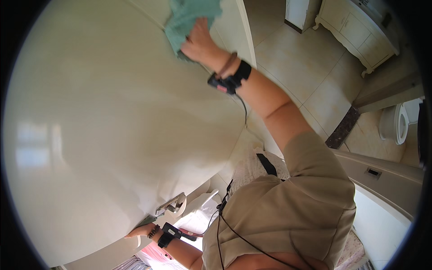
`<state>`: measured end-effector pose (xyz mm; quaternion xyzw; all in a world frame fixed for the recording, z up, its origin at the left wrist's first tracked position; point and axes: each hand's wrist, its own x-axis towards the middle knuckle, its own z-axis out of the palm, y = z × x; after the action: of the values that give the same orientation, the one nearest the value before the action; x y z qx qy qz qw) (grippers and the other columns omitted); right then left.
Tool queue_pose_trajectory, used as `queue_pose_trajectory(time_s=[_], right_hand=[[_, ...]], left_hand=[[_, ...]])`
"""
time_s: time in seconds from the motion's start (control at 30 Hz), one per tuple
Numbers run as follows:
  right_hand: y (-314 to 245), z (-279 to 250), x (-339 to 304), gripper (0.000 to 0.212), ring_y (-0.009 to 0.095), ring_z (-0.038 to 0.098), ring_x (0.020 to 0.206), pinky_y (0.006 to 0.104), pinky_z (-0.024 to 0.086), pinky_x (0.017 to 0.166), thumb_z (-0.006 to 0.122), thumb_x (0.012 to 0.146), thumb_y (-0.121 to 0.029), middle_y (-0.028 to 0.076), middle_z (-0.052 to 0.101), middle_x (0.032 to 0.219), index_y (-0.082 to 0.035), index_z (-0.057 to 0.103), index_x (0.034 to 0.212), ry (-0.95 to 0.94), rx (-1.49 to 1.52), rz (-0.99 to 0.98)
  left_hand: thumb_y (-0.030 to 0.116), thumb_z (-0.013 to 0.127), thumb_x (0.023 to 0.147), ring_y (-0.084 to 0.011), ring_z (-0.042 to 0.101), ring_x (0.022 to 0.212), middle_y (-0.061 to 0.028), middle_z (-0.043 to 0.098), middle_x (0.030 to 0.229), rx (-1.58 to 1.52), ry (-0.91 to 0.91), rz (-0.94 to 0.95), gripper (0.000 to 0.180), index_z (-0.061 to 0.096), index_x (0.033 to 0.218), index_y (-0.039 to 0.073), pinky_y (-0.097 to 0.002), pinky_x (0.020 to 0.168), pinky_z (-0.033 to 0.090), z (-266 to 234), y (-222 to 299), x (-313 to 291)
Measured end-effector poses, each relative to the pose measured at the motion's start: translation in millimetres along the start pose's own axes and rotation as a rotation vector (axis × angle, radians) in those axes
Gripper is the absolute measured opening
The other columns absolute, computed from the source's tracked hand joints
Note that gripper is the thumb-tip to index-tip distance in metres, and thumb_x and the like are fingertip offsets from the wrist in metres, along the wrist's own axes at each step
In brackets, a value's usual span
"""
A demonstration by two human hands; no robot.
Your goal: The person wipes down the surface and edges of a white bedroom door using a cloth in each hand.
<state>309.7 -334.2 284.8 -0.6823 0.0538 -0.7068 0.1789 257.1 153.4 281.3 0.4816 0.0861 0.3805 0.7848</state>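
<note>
A broad, glossy cream door [103,112] fills the left of the view. My right hand [200,45], arm stretched out, is closed on a green cloth [193,11] and presses it against the door face near its top. Slight blur shows on that hand. Low down, my left hand [141,231] grips the door's edge beside a metal door handle [171,204]; some of its fingers are hidden. A small grey-green piece [148,219], possibly cloth, shows between that hand and the handle. Black straps with small devices sit on both wrists.
Beyond the door is a tiled floor [292,58] with a cream cabinet [355,29] on legs. A toilet [396,123] stands past a dark threshold [343,128] at right. Thin black cables hang across my beige shirt [288,216]. Pink and white fabrics [155,254] lie below my left arm.
</note>
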Motion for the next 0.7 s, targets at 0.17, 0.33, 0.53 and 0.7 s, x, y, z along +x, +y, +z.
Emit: queue_pose_trajectory(time_s=[0.17, 0.33, 0.53, 0.7], right_hand=[[61, -3, 37, 0.037, 0.037, 0.029, 0.111, 0.0445, 0.021, 0.094, 0.044, 0.078, -0.022, 0.021, 0.039, 0.115, 0.001, 0.042, 0.107, 0.000, 0.019, 0.118], [210, 8, -110, 0.014, 0.035, 0.049, 0.067, 0.0430, 0.036, 0.062, 0.044, 0.071, -0.014, 0.018, 0.055, 0.075, -0.002, 0.052, 0.070, 0.376, 0.103, 0.801], [101, -8, -305, 0.061, 0.021, 0.028, 0.109, 0.0365, 0.027, 0.088, 0.035, 0.078, -0.050, 0.005, 0.030, 0.122, -0.009, 0.023, 0.121, 0.339, 0.564, 2.143], [-2, -31, -383, 0.060, 0.027, 0.031, 0.114, 0.0394, 0.026, 0.094, 0.035, 0.081, -0.043, 0.009, 0.029, 0.128, -0.005, 0.022, 0.126, -0.587, 0.330, 1.626]], left_hand=[[0.051, 0.033, 0.080, -0.0241, 0.027, 0.118, -0.0138, 0.035, 0.126, -0.038, 0.035, 0.003, 0.067, 0.037, 0.118, -0.005, -0.0276, 0.100, 0.015, 13, -1, -9], [0.067, 0.016, 0.074, -0.0315, 0.026, 0.118, -0.0141, 0.027, 0.130, 0.324, -0.041, -0.007, 0.083, 0.027, 0.125, 0.002, -0.0415, 0.099, 0.020, -3, -6, 18], [0.069, 0.011, 0.073, -0.0320, 0.025, 0.118, -0.0145, 0.026, 0.130, 0.314, -0.009, -0.107, 0.085, 0.025, 0.126, 0.004, -0.0425, 0.098, 0.020, -15, -3, 13], [0.070, 0.012, 0.072, -0.0322, 0.028, 0.116, -0.0140, 0.031, 0.127, 0.241, -0.094, -0.197, 0.085, 0.028, 0.126, 0.006, -0.0433, 0.097, 0.023, -21, -9, 29]])
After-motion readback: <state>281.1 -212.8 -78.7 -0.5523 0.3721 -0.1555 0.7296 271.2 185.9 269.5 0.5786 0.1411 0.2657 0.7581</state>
